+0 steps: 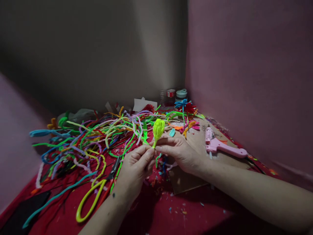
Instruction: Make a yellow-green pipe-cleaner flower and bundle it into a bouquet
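Observation:
A neon-yellow pipe cleaner flower (158,129), bunched into a bulb of loops on a thin stem, stands upright between my hands. My left hand (140,161) pinches the lower stem between thumb and fingers. From the other side, my right hand (179,153) closes its thumb and fingers on the stem just below the bulb. The stem's lower end is hidden by my fingers. Beside my left wrist lie scissors (91,202) with yellow handle loops and dark blades.
A tangle of coloured pipe cleaners (80,150) spreads over the red cloth (156,215) at left. On cardboard (190,184) at right lies a pink glue gun (225,147). A blue pipe cleaner flower (182,103), a lidded jar (181,94) and white paper (144,104) are farther back.

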Tool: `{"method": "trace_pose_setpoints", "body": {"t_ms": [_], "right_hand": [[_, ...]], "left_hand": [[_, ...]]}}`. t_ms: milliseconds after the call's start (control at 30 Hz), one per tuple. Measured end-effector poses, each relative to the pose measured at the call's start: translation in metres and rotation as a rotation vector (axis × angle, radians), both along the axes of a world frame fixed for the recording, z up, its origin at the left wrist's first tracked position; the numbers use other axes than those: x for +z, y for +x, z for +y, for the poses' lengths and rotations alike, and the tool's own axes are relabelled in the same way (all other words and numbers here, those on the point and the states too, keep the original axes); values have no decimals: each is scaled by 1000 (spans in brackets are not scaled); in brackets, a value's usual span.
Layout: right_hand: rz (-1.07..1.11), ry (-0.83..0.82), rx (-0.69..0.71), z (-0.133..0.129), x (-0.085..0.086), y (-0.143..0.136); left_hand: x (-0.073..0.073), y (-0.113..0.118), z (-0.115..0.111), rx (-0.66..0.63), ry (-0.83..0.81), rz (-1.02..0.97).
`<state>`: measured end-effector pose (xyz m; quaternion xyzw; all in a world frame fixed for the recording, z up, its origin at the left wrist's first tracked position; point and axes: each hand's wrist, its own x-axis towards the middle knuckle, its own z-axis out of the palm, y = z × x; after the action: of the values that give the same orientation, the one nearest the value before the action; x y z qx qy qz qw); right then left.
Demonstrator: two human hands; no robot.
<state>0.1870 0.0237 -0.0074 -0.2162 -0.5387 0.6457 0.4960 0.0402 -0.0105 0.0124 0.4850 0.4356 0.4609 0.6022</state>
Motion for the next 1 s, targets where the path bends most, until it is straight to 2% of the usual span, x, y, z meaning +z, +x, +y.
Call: {"method": "trace_pose_setpoints", "body": {"t_ms": [400, 567, 633, 733, 900, 1000], "right_hand": [[40, -91, 70, 0, 2, 0], [93, -19, 51, 1, -3, 0], [93, -24, 19, 1, -4, -1], [69, -94, -7, 0, -3, -2], [64, -199, -95, -3, 4, -4], [62, -216, -143, -5, 5, -6]], "left_hand": [[-5, -9, 7, -235, -207, -267], [-6, -10, 8, -264, -238, -232], [-4, -8, 7, -236, -199, -151], [-3, -3, 5, -133, -45, 62], [-11, 1, 0, 164, 388, 532], [-20, -1, 1, 312, 534, 647]]}}
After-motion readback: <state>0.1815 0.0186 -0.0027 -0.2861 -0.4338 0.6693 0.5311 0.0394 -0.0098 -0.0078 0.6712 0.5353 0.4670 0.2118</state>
